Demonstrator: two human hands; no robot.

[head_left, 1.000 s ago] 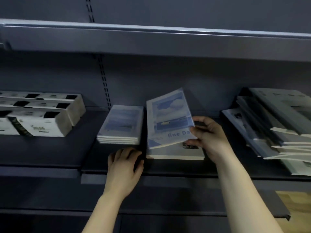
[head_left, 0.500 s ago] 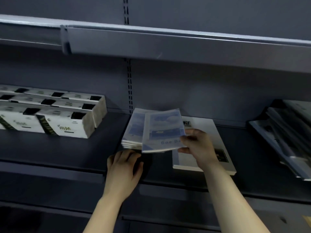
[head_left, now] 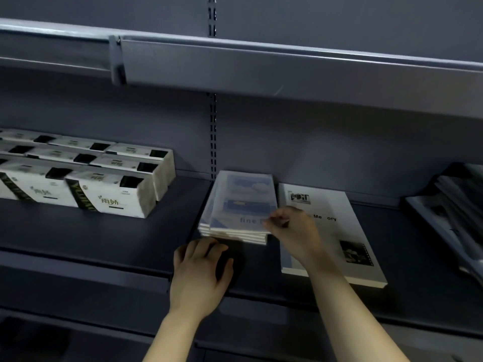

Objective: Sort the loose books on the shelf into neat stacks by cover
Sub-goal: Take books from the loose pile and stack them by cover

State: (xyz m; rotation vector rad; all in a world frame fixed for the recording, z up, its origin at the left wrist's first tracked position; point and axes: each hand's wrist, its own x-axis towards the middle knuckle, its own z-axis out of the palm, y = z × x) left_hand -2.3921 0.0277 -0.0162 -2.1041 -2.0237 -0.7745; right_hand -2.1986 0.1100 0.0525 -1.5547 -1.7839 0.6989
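A blue-covered book [head_left: 244,202] lies on top of a stack of matching blue books [head_left: 232,235] at the middle of the dark shelf [head_left: 104,239]. My right hand [head_left: 292,231] pinches that top book's front right corner. My left hand [head_left: 201,273] rests flat on the shelf just in front of the stack, fingers apart, holding nothing. A large white book [head_left: 342,231] with a black photo on its cover lies flat right of the stack, partly under my right forearm. A slumped pile of loose grey books [head_left: 449,212] sits at the far right.
White tissue packs [head_left: 86,176] fill the shelf's left part. The upper shelf's rail [head_left: 287,71] hangs overhead. A slotted upright [head_left: 213,137] runs down the back wall behind the blue stack. Bare shelf lies between the packs and the stack.
My right hand carried the blue book leftward off the white book and laid it on the blue stack. The left hand stayed on the shelf. The view panned left.
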